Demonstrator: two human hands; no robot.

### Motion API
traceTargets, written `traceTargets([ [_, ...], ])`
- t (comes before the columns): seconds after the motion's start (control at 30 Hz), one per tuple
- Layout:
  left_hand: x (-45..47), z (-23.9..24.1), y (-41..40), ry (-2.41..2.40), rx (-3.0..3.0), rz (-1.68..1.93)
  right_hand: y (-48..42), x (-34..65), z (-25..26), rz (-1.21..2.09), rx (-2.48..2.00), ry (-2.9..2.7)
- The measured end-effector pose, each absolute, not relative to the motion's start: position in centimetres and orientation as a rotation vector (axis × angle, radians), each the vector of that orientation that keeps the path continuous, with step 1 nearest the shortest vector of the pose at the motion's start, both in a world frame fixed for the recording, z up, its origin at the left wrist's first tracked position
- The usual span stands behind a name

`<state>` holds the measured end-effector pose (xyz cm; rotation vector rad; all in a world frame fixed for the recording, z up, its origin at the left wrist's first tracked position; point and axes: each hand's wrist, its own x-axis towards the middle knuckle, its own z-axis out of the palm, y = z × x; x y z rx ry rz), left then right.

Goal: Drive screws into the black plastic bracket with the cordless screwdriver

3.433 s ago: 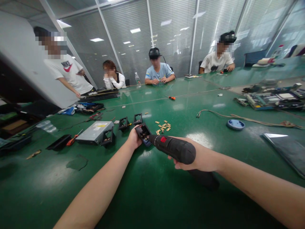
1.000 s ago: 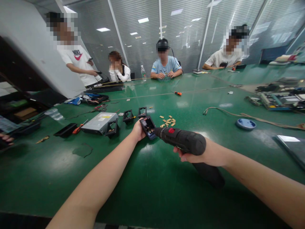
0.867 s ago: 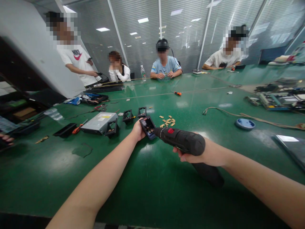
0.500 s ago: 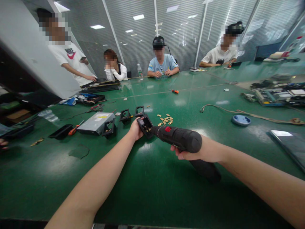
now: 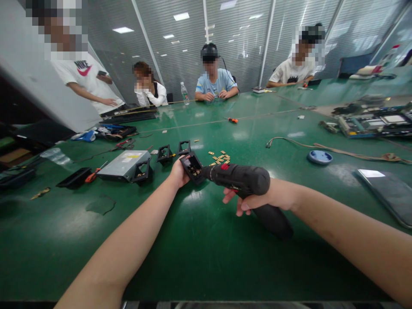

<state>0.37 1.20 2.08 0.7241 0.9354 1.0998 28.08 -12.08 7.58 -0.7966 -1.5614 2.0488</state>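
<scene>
My left hand (image 5: 179, 173) grips the outer side of a black plastic housing (image 5: 194, 166), tilted so its hollow inside faces me. Small brass-coloured parts show within it. In my right hand (image 5: 254, 200) is a black cordless drill (image 5: 240, 177) with a red switch on top. Its front end points left into the housing's opening; whether the bit touches anything is hidden. Just beyond the drill lie several small brass plates (image 5: 221, 158) in a loose cluster. More black housings (image 5: 165, 154) stand left of my left hand, one of them (image 5: 142, 172) against a silver metal box (image 5: 124, 165).
An orange screwdriver (image 5: 93, 175) and a black tray (image 5: 74, 178) lie at left. On the right are a blue round lid (image 5: 319, 157), a cable (image 5: 299, 148), a dark phone-like slab (image 5: 388, 193) and circuit boards (image 5: 378, 122). Several people are across the table.
The whole view has shifted slightly, moving things left and up in the picture. Fingers of my right hand have loosened a little from the drill's grip. The housing stays at the drill's front end.
</scene>
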Motion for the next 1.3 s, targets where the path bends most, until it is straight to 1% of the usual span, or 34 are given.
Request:
traceTargets([
  [0.17, 0.5, 2.3, 1.2, 0.940, 0.705, 1.100, -11.8, 28.6, 6.7, 2.031, -0.828, -1.391],
  [0.4, 0.5, 2.3, 1.2, 0.934, 0.683, 1.114, -11.6, 28.7, 5.9, 1.998, -0.818, -1.379],
  [0.73, 0.6, 2.1, 1.3, 0.912, 0.674, 1.114, -12.7, 27.8, 7.5, 1.962, -0.831, -1.474],
  [1.3, 0.5, 2.0, 1.4, 0.926, 0.701, 1.114, -12.6, 27.7, 7.3, 1.980, -0.863, -1.487],
])
